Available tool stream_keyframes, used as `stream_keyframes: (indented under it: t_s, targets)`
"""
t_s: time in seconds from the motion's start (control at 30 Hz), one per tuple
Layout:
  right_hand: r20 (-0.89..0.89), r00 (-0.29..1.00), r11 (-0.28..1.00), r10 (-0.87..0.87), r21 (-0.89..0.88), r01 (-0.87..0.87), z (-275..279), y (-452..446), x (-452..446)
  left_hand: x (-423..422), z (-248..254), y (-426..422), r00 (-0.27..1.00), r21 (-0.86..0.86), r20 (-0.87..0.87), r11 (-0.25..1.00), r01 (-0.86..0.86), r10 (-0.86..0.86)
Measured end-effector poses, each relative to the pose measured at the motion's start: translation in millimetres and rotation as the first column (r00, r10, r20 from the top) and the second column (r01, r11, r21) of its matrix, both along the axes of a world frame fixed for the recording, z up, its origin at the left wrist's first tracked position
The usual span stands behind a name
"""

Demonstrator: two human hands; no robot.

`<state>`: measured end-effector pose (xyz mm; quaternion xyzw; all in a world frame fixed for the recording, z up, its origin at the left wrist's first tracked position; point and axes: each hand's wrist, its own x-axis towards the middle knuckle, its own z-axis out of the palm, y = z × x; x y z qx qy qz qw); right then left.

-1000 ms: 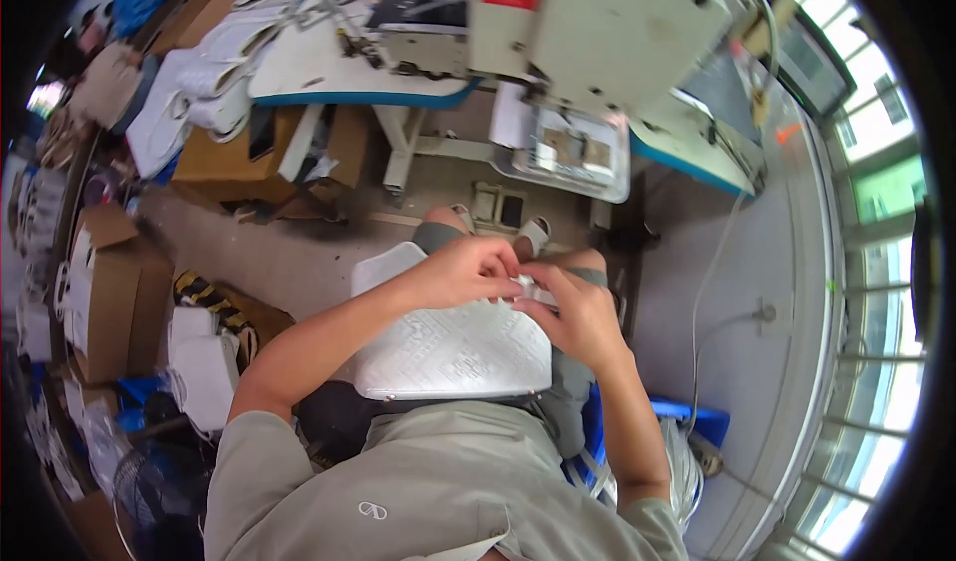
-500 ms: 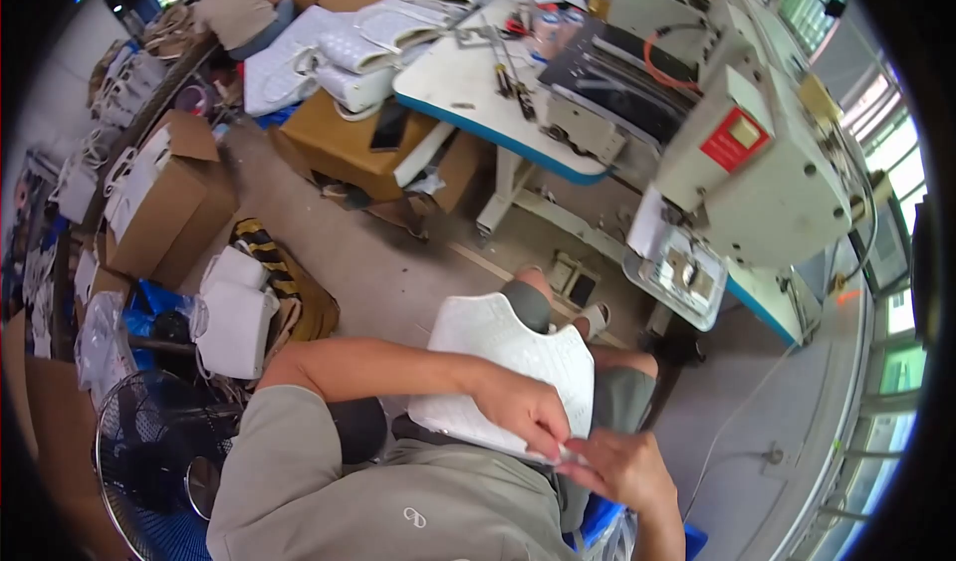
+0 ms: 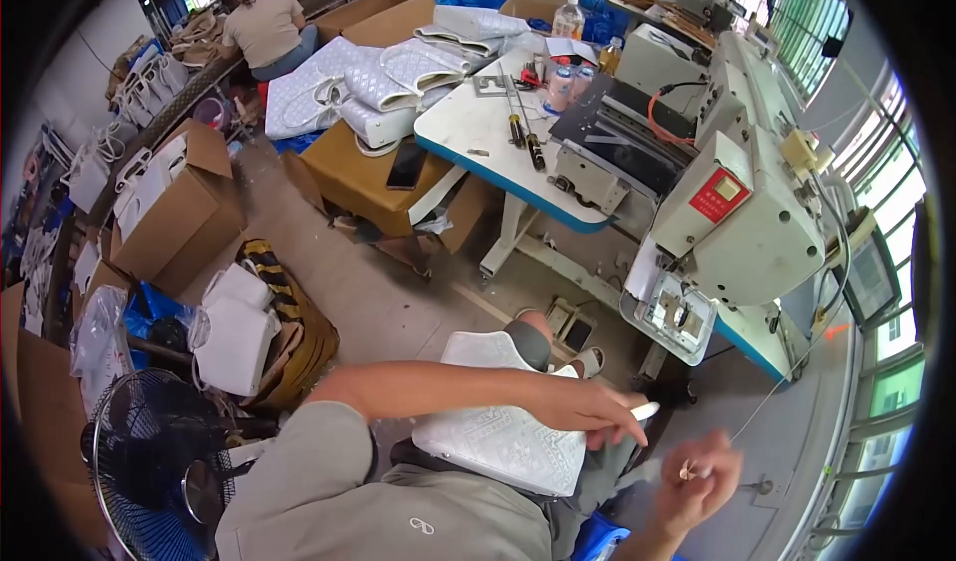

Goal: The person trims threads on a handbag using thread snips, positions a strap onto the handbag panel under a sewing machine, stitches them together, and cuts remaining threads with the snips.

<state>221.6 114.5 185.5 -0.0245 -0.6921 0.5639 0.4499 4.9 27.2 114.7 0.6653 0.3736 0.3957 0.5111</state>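
1. Our right hand (image 3: pixel 700 479) is blurred and curled; we cannot tell whether its fingers grip anything.
2. Our left hand (image 3: pixel 597 412) has its fingers clamped on a small white piece (image 3: pixel 646 412).
3. Below, the white patterned bag (image 3: pixel 508 456) lies across our thighs (image 3: pixel 530 344).
4. Farther off stands a sewing machine (image 3: pixel 762 227).

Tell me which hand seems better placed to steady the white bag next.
Probably the left hand: it reaches across the white bag and sits near its edge, though a white piece shows by its fingertips. The right hand looks blurred and farther off to the side.
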Motion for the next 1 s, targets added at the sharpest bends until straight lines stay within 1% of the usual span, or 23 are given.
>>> stream_keyframes:
  t_s: [0.03, 0.1, 0.17, 0.23, 0.3, 0.33, 0.37, 0.43, 0.47, 0.53, 0.57, 0.6, 0.63, 0.67, 0.7, 0.73, 0.77, 0.8, 0.83, 0.87, 0.9, 0.97, 1.0]
  targets:
    - [-0.093, 0.995, 0.984, 0.017, -0.177, -0.034, 10, -4, -17, 11, -15, 15, 0.998, 0.175, -0.06, 0.984, 0.018, -0.008]
    - [-0.204, 0.974, 0.965, -0.098, -0.257, 0.044, 31, 6, -22, 34, -1, 22, 0.999, 0.231, -0.012, 0.972, 0.033, -0.031]
    - [-0.177, 0.893, 0.881, -0.413, -0.328, 0.342, 69, 10, -25, 70, 0, 29, 0.993, 0.553, 0.07, 0.825, -0.119, 0.096]
    - [-0.323, 0.835, 0.888, -0.446, -0.274, 0.368, 100, 40, -11, 86, -7, 38, 0.998, 0.501, 0.051, 0.865, 0.014, -0.045]
    - [-0.473, 0.805, 0.934, -0.358, -0.193, 0.302, 135, 83, 25, 87, -51, 55, 0.941, 0.336, -0.287, 0.901, 0.274, -0.179]
    - [-0.49, 0.745, 0.891, -0.452, -0.205, 0.406, 149, 112, 55, 82, -72, 56, 0.944, 0.285, -0.274, 0.922, 0.262, -0.184]
    - [-0.506, 0.676, 0.838, -0.536, -0.221, 0.499, 161, 130, 77, 75, -91, 51, 0.947, 0.23, -0.263, 0.941, 0.247, -0.184]
    - [-0.518, 0.274, 0.491, -0.81, -0.344, 0.8, 182, 122, 71, 57, -120, 39, 0.979, 0.098, -0.189, 0.991, 0.095, -0.075]
    - [-0.489, 0.32, 0.467, -0.811, -0.214, 0.858, 178, 126, 98, 50, -128, 34, 0.978, 0.109, -0.194, 0.989, 0.103, -0.08]
    - [-0.431, 0.295, 0.395, -0.853, -0.162, 0.904, 155, 133, 125, 40, -142, 25, 0.992, -0.249, 0.028, 0.962, -0.114, 0.125]
    - [-0.404, 0.447, 0.49, -0.798, -0.005, 0.872, 124, 153, 163, 37, -149, 25, 0.981, -0.308, 0.069, 0.939, -0.152, 0.181]
    - [-0.17, 0.386, 0.338, -0.907, 0.254, 0.906, 97, 148, 161, 37, -154, 24, 0.965, -0.374, 0.106, 0.909, -0.183, 0.238]
    - [0.04, 0.234, 0.221, -0.971, 0.517, 0.827, 78, 137, 148, 37, -127, 23, 0.963, -0.451, 0.089, 0.873, -0.187, 0.253]
    - [0.392, 0.281, 0.471, -0.876, 0.575, 0.669, 69, 112, 122, 41, -118, 24, 0.964, -0.451, 0.089, 0.873, -0.184, 0.249]
    - [0.7, 0.236, 0.704, -0.674, 0.513, 0.491, 59, 91, 102, 47, -112, 25, 0.978, -0.404, -0.033, 0.893, -0.201, 0.205]
    - [0.547, 0.428, 0.647, -0.719, 0.752, 0.126, 14, 95, 97, 51, -109, 29, 0.975, -0.35, -0.157, 0.914, -0.204, 0.158]
    - [0.62, 0.473, 0.714, -0.626, 0.699, 0.028, -26, 87, 78, 58, -124, 32, 0.959, -0.124, -0.227, 0.972, -0.201, 0.17]
    - [0.567, 0.584, 0.647, -0.581, 0.757, -0.092, -35, 71, 56, 64, -128, 31, 0.964, -0.119, -0.229, 0.979, -0.164, 0.134]
    - [0.555, 0.716, 0.741, -0.422, 0.667, -0.08, -62, 61, 48, 66, -132, 29, 0.962, -0.112, -0.188, 0.969, -0.22, 0.197]
    - [0.624, 0.709, 0.838, -0.329, 0.539, -0.086, -82, 50, 44, 68, -134, 29, 0.959, -0.112, -0.141, 0.959, -0.262, 0.245]
    - [0.596, 0.704, 0.834, -0.387, 0.552, -0.009, -99, 37, 40, 64, -127, 30, 0.953, -0.096, -0.156, 0.956, -0.277, 0.261]
    - [0.862, 0.463, 0.97, -0.207, 0.244, -0.021, -117, 26, 42, 53, -107, 26, 0.923, -0.017, -0.287, 0.962, -0.271, 0.255]
    - [0.828, 0.53, 0.97, -0.182, 0.24, -0.041, -125, 26, 45, 47, -100, 26, 0.882, 0.052, -0.398, 0.966, -0.252, 0.252]
